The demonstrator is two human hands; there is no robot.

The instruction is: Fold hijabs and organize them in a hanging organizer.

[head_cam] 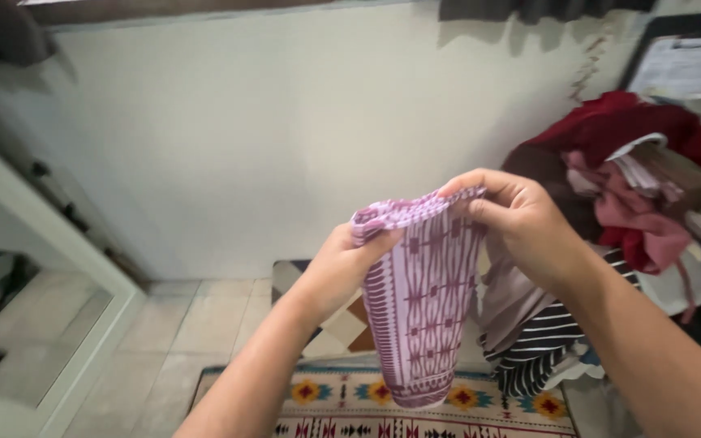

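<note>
Both the left hand and right hand pinch a purple cloth by its top edge, hanging unfolded, with a clothes pile unsorted beside.

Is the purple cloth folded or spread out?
Folded: the purple cloth hangs as a narrow doubled strip, pinched at its top by left hand and right hand.

Pale tiled floor lying under left hand. Patterned rug spreading below both hands. Clothes heap sitting behind right hand, striped garment spilling down beneath it.
</note>
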